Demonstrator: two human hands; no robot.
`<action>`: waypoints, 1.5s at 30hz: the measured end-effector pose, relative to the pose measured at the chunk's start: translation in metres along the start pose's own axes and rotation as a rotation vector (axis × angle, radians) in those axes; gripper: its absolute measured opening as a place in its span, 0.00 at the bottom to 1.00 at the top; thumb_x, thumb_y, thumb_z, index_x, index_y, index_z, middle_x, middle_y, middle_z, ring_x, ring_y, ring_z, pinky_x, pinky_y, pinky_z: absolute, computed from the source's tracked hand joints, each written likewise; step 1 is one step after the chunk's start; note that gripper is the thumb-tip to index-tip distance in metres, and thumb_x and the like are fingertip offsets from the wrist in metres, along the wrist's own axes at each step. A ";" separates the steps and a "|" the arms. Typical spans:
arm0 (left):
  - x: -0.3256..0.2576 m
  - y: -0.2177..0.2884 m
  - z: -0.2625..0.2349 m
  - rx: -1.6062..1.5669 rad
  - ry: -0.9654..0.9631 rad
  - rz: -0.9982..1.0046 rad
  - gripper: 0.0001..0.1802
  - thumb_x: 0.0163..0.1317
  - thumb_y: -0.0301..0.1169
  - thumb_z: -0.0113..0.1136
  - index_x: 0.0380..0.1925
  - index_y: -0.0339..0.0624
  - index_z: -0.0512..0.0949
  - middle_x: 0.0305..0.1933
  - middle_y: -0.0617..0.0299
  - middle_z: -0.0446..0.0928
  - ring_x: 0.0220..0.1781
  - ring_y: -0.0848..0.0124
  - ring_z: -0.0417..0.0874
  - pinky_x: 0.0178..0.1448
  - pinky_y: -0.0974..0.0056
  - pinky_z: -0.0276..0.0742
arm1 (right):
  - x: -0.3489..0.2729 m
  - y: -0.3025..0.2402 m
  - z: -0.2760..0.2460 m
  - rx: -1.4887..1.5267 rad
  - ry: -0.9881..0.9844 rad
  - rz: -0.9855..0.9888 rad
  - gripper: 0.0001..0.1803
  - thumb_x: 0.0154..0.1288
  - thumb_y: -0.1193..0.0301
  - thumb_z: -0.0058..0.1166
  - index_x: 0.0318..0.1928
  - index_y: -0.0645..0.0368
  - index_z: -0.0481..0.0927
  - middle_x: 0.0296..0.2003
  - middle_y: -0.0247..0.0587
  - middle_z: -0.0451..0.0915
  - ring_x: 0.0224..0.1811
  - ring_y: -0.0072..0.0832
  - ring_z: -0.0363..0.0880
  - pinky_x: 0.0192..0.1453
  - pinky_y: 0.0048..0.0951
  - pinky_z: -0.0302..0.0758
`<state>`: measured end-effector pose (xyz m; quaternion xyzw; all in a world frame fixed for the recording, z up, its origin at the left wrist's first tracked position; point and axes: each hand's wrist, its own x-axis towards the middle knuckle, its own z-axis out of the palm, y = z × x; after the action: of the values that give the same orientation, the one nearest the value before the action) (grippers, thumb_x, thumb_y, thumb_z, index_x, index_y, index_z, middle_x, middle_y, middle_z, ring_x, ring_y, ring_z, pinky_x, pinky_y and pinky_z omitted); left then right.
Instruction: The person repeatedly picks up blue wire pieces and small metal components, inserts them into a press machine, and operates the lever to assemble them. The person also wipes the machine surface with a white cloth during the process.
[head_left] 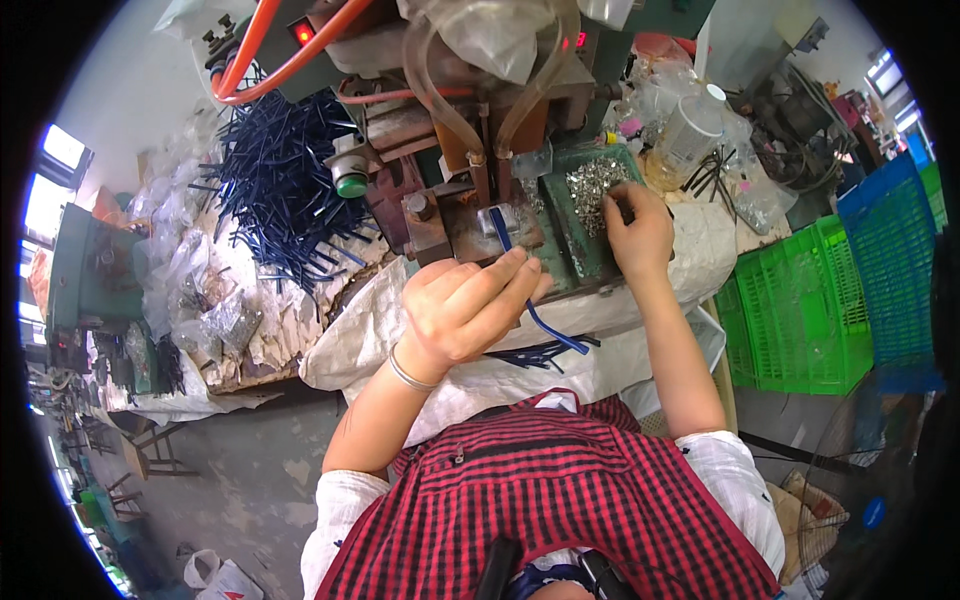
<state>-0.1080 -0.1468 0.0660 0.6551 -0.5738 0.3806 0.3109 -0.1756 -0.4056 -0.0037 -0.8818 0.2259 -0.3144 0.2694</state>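
The left hand is nearly closed, its thumb and fingertips pinching a narrow blue strip just in front of the press. The upper end of the strip lies over a small pale metal block on the machine's bed; the lower end runs out beyond the fingers, bending toward the right over a white woven sheet. A light-coloured bangle circles the left wrist.

The right hand is half curled, fingertips down at the small silvery metal pieces in a green tray right of the metal block. Whether it has hold of a piece cannot be told, as the fingertips are partly hidden.

Below the left hand, a small bunch of dark blue strips rests on the sheet. A large heap of similar strips covers the bench left of the machine, near a green push button. Two cloudy tubes hang down at the front of the press, and an orange hose loops at upper left. Beyond the right hand stands a clear plastic jug; farther right is a bright green crate.
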 end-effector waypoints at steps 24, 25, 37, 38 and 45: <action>-0.187 -0.173 -0.168 0.743 -0.769 -0.629 0.11 0.59 0.27 0.64 0.41 0.45 0.88 0.48 0.58 0.85 0.48 0.56 0.84 0.49 0.54 0.81 | 0.004 -0.003 0.033 0.784 0.122 0.244 0.10 0.77 0.72 0.57 0.52 0.63 0.86 0.43 0.34 0.87 0.43 0.19 0.81 0.53 0.22 0.76; -0.203 -0.184 -0.157 0.704 -0.784 -0.595 0.13 0.56 0.26 0.64 0.42 0.46 0.87 0.53 0.60 0.84 0.52 0.57 0.82 0.53 0.54 0.81 | 0.002 -0.006 0.027 0.656 0.118 0.178 0.10 0.76 0.72 0.57 0.51 0.63 0.86 0.42 0.34 0.87 0.42 0.19 0.81 0.52 0.22 0.76; -0.156 -0.153 -0.094 0.664 -0.320 -0.563 0.10 0.60 0.24 0.66 0.41 0.46 0.88 0.46 0.63 0.86 0.46 0.60 0.85 0.49 0.57 0.80 | -0.010 -0.093 -0.022 0.603 -0.145 -0.018 0.10 0.69 0.82 0.57 0.49 0.64 0.83 0.44 0.41 0.88 0.51 0.27 0.86 0.60 0.28 0.78; -0.153 -0.155 -0.092 0.647 -0.256 -0.583 0.09 0.61 0.24 0.66 0.41 0.45 0.87 0.46 0.63 0.86 0.46 0.59 0.85 0.49 0.58 0.81 | -0.004 -0.108 -0.010 0.668 -0.143 -0.104 0.11 0.69 0.81 0.56 0.50 0.63 0.82 0.43 0.43 0.88 0.50 0.30 0.87 0.58 0.30 0.79; -0.113 -0.090 -0.052 -0.021 0.271 -0.920 0.04 0.75 0.22 0.58 0.45 0.32 0.79 0.42 0.58 0.87 0.41 0.77 0.84 0.46 0.72 0.80 | -0.027 -0.122 0.025 0.996 -0.146 0.119 0.17 0.69 0.79 0.58 0.57 0.67 0.78 0.43 0.40 0.88 0.46 0.22 0.86 0.53 0.24 0.78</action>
<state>-0.0320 -0.0312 -0.0007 0.7823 -0.1825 0.2796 0.5258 -0.1495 -0.2903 0.0430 -0.6514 0.0789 -0.3057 0.6899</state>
